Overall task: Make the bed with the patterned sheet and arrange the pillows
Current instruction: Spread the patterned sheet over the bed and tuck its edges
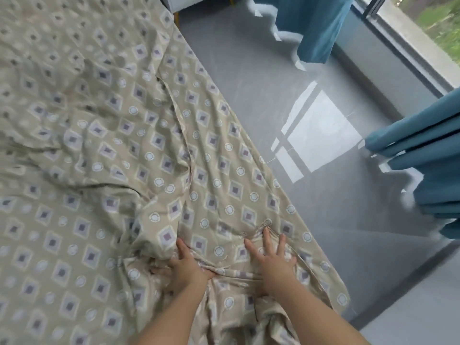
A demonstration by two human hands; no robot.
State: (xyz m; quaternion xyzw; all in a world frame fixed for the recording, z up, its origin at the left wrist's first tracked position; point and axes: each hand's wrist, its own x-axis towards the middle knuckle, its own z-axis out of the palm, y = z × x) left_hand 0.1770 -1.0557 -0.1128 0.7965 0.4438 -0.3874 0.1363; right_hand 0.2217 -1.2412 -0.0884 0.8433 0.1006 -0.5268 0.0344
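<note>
Hands, left (185, 268) and right (273, 266), press flat, fingers spread, on patterned sheet (99, 145).

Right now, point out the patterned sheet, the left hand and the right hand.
patterned sheet (99, 155): head view, a wrinkled stretch on the bed.
left hand (185, 267): head view, back of the hand.
right hand (273, 266): head view, back of the hand.
</note>
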